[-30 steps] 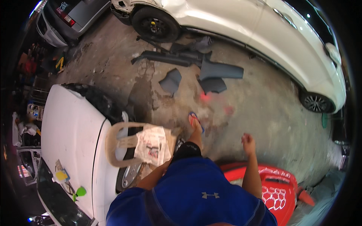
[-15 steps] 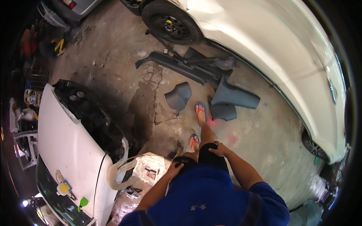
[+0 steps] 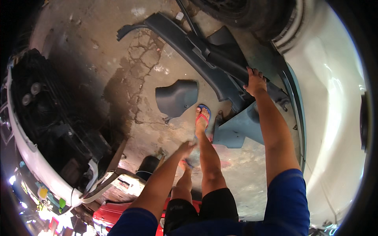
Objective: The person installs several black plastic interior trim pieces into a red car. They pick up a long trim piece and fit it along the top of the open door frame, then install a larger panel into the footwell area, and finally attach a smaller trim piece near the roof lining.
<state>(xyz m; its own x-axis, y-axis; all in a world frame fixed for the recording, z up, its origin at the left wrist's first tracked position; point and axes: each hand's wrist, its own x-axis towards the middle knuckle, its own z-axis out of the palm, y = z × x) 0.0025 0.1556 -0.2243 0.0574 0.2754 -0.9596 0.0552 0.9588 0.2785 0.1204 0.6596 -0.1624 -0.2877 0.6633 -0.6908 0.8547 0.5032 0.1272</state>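
My right hand (image 3: 256, 82) reaches down on the right, with fingers and thumb curled round a long dark plastic trim panel (image 3: 226, 61) on the floor. Near my feet hangs my left hand (image 3: 185, 148), smeared by motion; no thing shows in it and its fingers are unclear. Against the gripped panel lies another long dark trim piece (image 3: 173, 35) with a hooked end. A blue-grey trim piece (image 3: 240, 126) rests below my right forearm, partly hidden by it. To the left, apart from the pile, sits a small curved grey panel (image 3: 177, 98).
On the right stands a white car (image 3: 330, 98), its tyre (image 3: 236, 11) close to the panels. At the left is another white vehicle with a dark open front bay (image 3: 51, 114). A red panel (image 3: 114, 214) lies low on the left. The concrete floor (image 3: 134, 67) is cracked and stained.
I have bent down toward the floor panels. My right hand has left my thigh and taken hold of a trim panel. The left hand has left the other thigh and dropped lower.
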